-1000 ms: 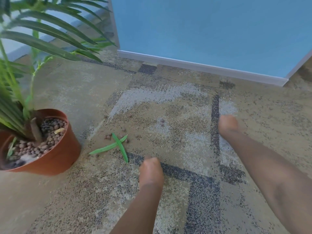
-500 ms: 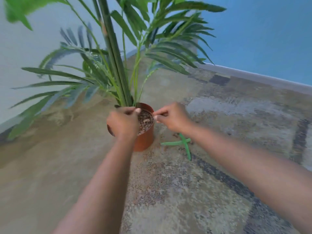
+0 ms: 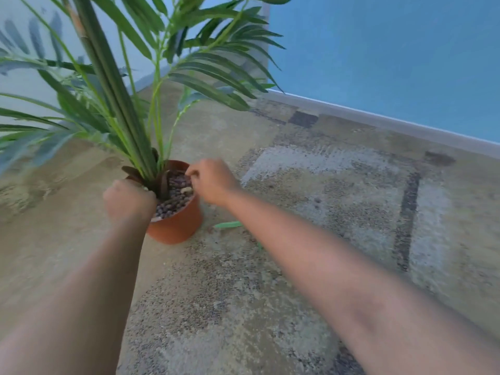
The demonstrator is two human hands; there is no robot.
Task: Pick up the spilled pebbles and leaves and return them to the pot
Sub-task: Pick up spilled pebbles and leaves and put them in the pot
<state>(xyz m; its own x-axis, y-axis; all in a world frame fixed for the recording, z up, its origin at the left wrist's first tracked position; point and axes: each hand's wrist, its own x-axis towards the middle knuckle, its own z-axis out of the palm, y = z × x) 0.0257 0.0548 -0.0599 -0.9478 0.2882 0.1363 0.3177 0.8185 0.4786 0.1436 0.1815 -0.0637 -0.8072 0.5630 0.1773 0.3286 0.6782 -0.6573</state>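
A terracotta pot (image 3: 176,228) with a green palm (image 3: 113,85) stands on the carpet, filled with brown pebbles (image 3: 176,198). My left hand (image 3: 129,199) is a closed fist over the pot's near left rim; what is inside it is hidden. My right hand (image 3: 212,182) hovers over the far right rim with its fingertips pinched together, pointing down at the pebbles. I cannot make out anything between them. A green leaf (image 3: 227,225) lies on the carpet just right of the pot, partly hidden by my right forearm. A few loose pebbles (image 3: 317,199) lie further right.
The patterned beige and grey carpet (image 3: 338,185) covers the floor. A blue wall (image 3: 392,55) with a pale skirting board (image 3: 378,121) runs along the far right. A light wall stands behind the palm, whose fronds hang above the pot and my hands.
A second ago both hands were down on the carpet to the right of the pot. They have since come up to the pot's rim, and the view has swung left and closer.
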